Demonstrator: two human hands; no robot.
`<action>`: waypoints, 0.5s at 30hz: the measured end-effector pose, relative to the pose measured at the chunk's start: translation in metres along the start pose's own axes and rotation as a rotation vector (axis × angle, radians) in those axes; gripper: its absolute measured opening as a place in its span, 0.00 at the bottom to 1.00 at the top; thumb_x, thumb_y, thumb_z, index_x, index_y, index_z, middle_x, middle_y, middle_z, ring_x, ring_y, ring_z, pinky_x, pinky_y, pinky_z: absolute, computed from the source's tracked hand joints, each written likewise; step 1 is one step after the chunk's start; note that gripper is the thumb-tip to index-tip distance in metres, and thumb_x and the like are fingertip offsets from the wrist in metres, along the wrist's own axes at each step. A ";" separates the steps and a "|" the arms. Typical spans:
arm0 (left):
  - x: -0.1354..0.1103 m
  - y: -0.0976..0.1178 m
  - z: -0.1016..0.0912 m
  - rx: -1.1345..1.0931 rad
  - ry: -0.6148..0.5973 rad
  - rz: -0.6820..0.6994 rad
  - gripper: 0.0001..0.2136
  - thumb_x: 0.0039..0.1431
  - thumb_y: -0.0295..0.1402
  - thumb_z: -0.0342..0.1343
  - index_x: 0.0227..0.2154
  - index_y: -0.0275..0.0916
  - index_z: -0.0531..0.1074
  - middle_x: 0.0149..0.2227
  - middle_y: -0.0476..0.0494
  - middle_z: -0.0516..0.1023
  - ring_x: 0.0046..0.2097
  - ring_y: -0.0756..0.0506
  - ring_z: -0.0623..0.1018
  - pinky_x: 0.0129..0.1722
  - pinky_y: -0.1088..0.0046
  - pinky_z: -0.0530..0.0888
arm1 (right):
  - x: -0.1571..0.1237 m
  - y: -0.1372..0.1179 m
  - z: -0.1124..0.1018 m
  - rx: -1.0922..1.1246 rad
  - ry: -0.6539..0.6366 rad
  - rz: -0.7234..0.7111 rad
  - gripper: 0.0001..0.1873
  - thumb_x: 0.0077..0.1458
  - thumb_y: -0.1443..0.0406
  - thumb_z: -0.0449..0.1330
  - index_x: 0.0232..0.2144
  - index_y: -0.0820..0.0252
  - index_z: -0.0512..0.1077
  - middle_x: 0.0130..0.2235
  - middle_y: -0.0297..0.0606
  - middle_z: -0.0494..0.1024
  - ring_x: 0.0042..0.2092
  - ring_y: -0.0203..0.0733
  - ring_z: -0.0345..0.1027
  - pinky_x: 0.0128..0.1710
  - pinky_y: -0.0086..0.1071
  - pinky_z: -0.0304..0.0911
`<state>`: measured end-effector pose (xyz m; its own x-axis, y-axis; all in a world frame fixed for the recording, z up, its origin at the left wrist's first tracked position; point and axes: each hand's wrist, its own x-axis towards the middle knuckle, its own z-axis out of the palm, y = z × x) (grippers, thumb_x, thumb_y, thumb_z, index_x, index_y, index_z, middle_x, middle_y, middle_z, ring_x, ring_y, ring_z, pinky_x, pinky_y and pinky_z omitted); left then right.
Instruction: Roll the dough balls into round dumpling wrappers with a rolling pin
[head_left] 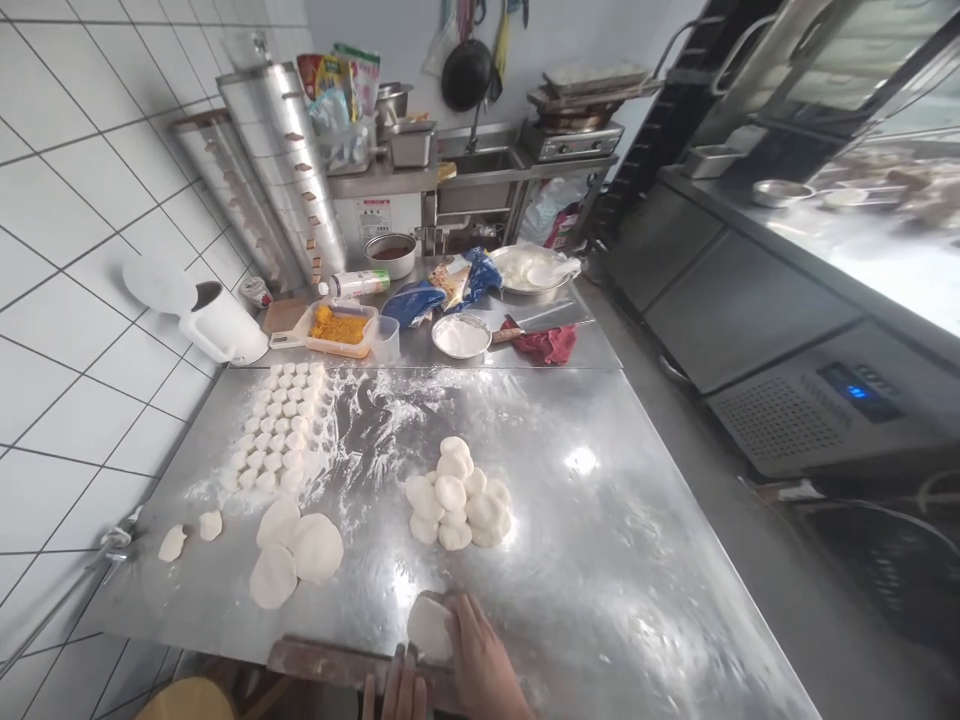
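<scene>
My right hand (pixel 484 655) rests at the near edge of the steel table (pixel 600 560), its fingers lying against a flattened round of dough (pixel 429 628). Only the fingertips of my left hand (pixel 396 692) show at the bottom edge, beside a wooden rolling pin (pixel 322 662) that lies along the table's front. A pile of small dough balls (pixel 457 495) sits just beyond the hands. Three rolled flat dough discs (pixel 294 550) overlap to the left. Rows of small cut dough pieces (pixel 281 428) lie in flour at the far left.
Two small dough bits (pixel 191 535) lie near the left wall. Further back are a tray of orange filling (pixel 337 328), a bowl of flour (pixel 460 335), a cleaver on a red cloth (pixel 547 335), a white jug (pixel 221 322) and a blue bag (pixel 442 290). A refrigerated counter (pixel 787 330) stands right of the aisle.
</scene>
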<state>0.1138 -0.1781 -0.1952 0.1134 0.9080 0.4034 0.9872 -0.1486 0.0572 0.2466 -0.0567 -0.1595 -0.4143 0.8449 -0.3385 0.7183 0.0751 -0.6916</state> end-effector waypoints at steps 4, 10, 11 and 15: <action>0.029 -0.004 0.016 -0.035 -0.163 -0.035 0.46 0.60 0.46 0.62 0.74 0.30 0.50 0.75 0.29 0.56 0.76 0.28 0.57 0.73 0.38 0.60 | 0.005 0.004 -0.001 0.008 0.006 -0.024 0.20 0.68 0.67 0.47 0.51 0.59 0.77 0.53 0.50 0.80 0.57 0.55 0.72 0.61 0.46 0.64; 0.004 0.010 0.020 0.137 0.230 0.079 0.44 0.59 0.37 0.62 0.75 0.34 0.48 0.77 0.34 0.49 0.78 0.33 0.49 0.74 0.37 0.53 | -0.004 0.014 -0.006 0.060 0.032 0.054 0.23 0.71 0.65 0.41 0.41 0.55 0.77 0.45 0.45 0.81 0.48 0.50 0.77 0.49 0.40 0.70; 0.005 0.012 0.021 0.141 0.241 0.086 0.44 0.59 0.35 0.61 0.75 0.34 0.49 0.77 0.34 0.48 0.78 0.33 0.49 0.74 0.36 0.52 | -0.007 0.015 -0.006 0.067 0.036 0.059 0.24 0.71 0.65 0.40 0.43 0.55 0.77 0.46 0.46 0.82 0.49 0.49 0.78 0.50 0.39 0.70; 0.031 0.010 0.026 0.014 -0.121 -0.006 0.44 0.61 0.51 0.60 0.73 0.30 0.56 0.75 0.28 0.56 0.75 0.26 0.58 0.72 0.35 0.61 | 0.003 0.015 -0.008 0.068 0.030 0.021 0.17 0.66 0.68 0.49 0.44 0.53 0.78 0.51 0.43 0.82 0.56 0.51 0.74 0.58 0.40 0.66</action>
<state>0.1302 -0.1410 -0.2056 0.1188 0.9495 0.2903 0.9894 -0.1378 0.0459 0.2606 -0.0488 -0.1665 -0.3820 0.8613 -0.3350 0.6867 0.0219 -0.7266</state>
